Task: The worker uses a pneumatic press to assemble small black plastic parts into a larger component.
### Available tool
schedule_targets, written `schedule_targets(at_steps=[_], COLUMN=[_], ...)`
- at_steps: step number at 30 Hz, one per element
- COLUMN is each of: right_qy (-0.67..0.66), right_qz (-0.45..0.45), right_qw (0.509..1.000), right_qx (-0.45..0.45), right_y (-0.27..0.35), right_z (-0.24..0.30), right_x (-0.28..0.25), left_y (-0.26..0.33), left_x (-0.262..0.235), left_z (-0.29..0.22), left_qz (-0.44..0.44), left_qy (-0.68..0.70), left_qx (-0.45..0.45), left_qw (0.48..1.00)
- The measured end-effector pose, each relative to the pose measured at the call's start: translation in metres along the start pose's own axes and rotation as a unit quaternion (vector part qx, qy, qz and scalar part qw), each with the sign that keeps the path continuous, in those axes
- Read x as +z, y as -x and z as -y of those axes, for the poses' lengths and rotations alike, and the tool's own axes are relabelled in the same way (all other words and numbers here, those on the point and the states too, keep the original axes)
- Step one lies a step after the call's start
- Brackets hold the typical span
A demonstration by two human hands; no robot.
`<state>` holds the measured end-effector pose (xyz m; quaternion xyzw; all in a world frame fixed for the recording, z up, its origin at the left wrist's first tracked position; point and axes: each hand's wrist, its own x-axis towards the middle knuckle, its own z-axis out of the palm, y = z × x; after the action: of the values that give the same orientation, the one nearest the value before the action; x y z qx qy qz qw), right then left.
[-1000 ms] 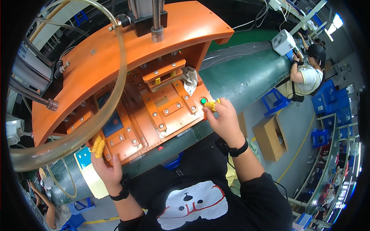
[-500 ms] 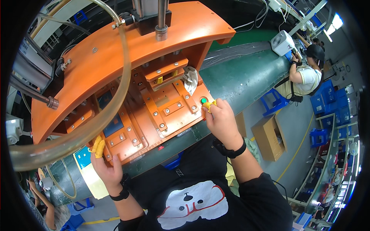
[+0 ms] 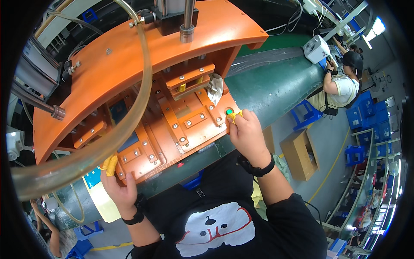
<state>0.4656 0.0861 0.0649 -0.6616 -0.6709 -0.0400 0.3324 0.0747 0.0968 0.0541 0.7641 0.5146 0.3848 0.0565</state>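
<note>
My left hand (image 3: pixel 119 190) rests against the near left corner of an orange press (image 3: pixel 177 56), thumb apart and fingers stretched forward. Yellow coverings (image 3: pixel 109 165) wrap its fingertips. At the near right corner, my right hand (image 3: pixel 249 134) has its fingers bent over the edge beside a green button (image 3: pixel 229 112). A yellow wrap (image 3: pixel 234 116) covers a fingertip there; no held thing shows. Between my hands lies the press bed with bolted orange bars (image 3: pixel 189 123). A dark blue flat piece (image 3: pixel 129 141) sits in the left station, partly behind a clear hose (image 3: pixel 145 82).
A whitish cloth (image 3: pixel 214 89) is tucked at the press's right side. Pale yellow sheets (image 3: pixel 105 203) lie left of it on the green bench (image 3: pixel 267 82). A cardboard box (image 3: pixel 299 157) stands on the floor. Beyond, another person (image 3: pixel 345 80) sits near a white fan-like unit (image 3: pixel 316 48).
The press and hose sit slightly farther right in the picture, as the view has shifted a little. Both hands stay at the same corners of the press.
</note>
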Motion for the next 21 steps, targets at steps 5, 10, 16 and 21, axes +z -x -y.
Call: schedule_targets(at_steps=[5,10,16,21], right_qy=[0.035,0.037,-0.048,-0.117], right_qz=[0.011,-0.015,-0.079,-0.117], right_qw=[0.999,0.999,0.995,0.984], right_qx=[0.001,0.000,0.029,0.066], right_y=[-0.002,0.002,0.012,0.017], right_z=[0.004,0.002,0.010,0.007], right_x=[0.003,0.008,-0.001,-0.007], left_y=[0.000,0.000,-0.002,-0.001], left_x=[-0.001,-0.001,0.000,0.001], left_z=[0.001,-0.002,-0.001,0.001], left_qz=[-0.007,-0.002,-0.016,-0.018], left_qy=[0.000,-0.001,-0.002,-0.005], left_qx=[-0.001,-0.006,0.016,0.013], left_qw=[1.000,1.000,1.000,1.000])
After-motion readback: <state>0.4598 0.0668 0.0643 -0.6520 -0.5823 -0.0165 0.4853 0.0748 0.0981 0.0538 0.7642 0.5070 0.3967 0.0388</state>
